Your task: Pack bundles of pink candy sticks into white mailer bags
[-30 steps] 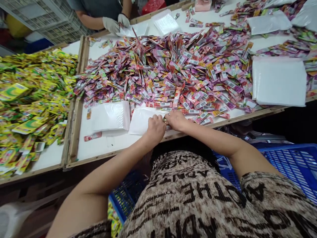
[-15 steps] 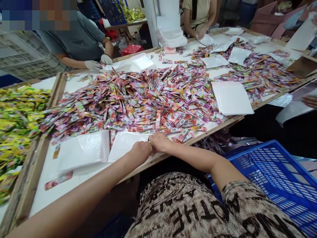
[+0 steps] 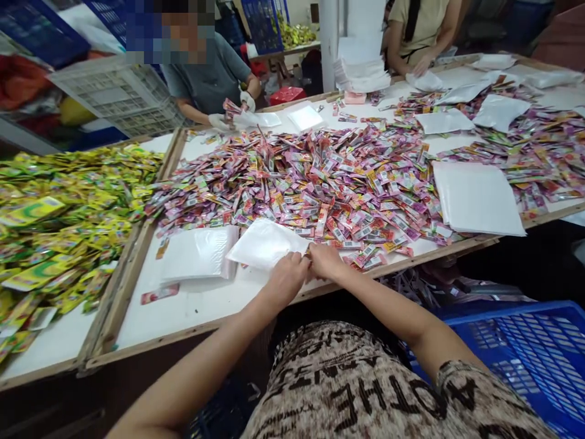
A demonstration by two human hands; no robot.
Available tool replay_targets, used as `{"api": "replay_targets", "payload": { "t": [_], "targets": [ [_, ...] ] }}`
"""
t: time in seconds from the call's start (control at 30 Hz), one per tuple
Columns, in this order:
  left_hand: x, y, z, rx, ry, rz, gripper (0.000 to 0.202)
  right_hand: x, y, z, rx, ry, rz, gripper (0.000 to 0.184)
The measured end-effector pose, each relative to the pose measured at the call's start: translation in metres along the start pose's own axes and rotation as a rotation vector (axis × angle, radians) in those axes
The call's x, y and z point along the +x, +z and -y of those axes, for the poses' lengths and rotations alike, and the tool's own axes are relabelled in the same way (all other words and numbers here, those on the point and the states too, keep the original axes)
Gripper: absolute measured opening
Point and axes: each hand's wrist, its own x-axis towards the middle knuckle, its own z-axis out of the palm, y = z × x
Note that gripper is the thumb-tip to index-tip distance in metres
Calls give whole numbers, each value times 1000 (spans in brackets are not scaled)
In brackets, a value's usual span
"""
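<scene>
Close to the table's front edge, my left hand point(image 3: 289, 275) is closed on the right end of a white plastic bag point(image 3: 261, 245). The bag lies tilted, its far part spread over the white tabletop. My right hand point(image 3: 323, 261) meets the left at that same end, fingers curled together. A small coloured bit shows between the hands, but what the right fingers grip is hidden. Just beyond them spreads a large heap of small pink and purple stick packets point(image 3: 292, 177). Left of my hands lies a stack of white bags point(image 3: 194, 253).
A wooden divider point(image 3: 125, 280) separates yellow packets point(image 3: 86, 213) on the left. More white bags point(image 3: 479, 198) lie at right. A blue crate point(image 3: 516, 341) stands by my right side. Across the table, a gloved co-worker point(image 3: 205, 73) holds packets and a bag; another person point(image 3: 423, 36) handles bags.
The view has swung left. The bag at my hands has lifted and tilted, and my left hand's fingers have shifted on its end. The gloved co-worker has raised a bunch of packets beside a bag.
</scene>
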Motion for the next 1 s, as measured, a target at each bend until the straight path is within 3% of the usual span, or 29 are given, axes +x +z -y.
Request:
{"api": "replay_targets", "payload": {
  "t": [0.07,0.13,0.17,0.2,0.23,0.33,0.4,0.53,0.6,0.67,0.77,0.87,1.0],
  "targets": [
    [-12,3,8,-169,-46,-338,33,-3,-2,-4,138,83,-50,56],
    [-20,10,14,-365,-243,-744,54,-7,-2,-2,298,137,-107,55],
    [-21,14,14,-491,-365,-896,61,-8,-2,3,378,142,-123,56],
    [-19,18,13,-646,-476,-978,65,-8,-2,9,450,132,-129,57],
    [-16,23,10,-831,-560,-985,66,-8,-1,17,506,109,-130,57],
    [-1,34,-2,-1445,-666,-727,59,-8,1,45,518,25,-175,57],
    [5,39,-6,-1778,-681,-616,58,-10,2,59,430,10,-243,61],
    [-1,46,-2,-2196,-638,-599,56,-25,6,64,334,-114,-299,69],
    [-9,49,-1,-2305,-654,-552,52,-33,9,58,346,-251,-285,63],
    [-14,53,-6,-2363,-699,-488,45,-36,13,54,337,-291,-250,46],
    [-17,55,-17,-2389,-782,-440,35,-34,22,54,218,-105,-286,27],
    [-21,53,-22,-2402,-793,-429,37,-36,29,59,155,-18,-378,25],
    [-32,50,-21,-2342,-739,-530,44,-58,29,58,270,-111,-340,31]
  ]
}}
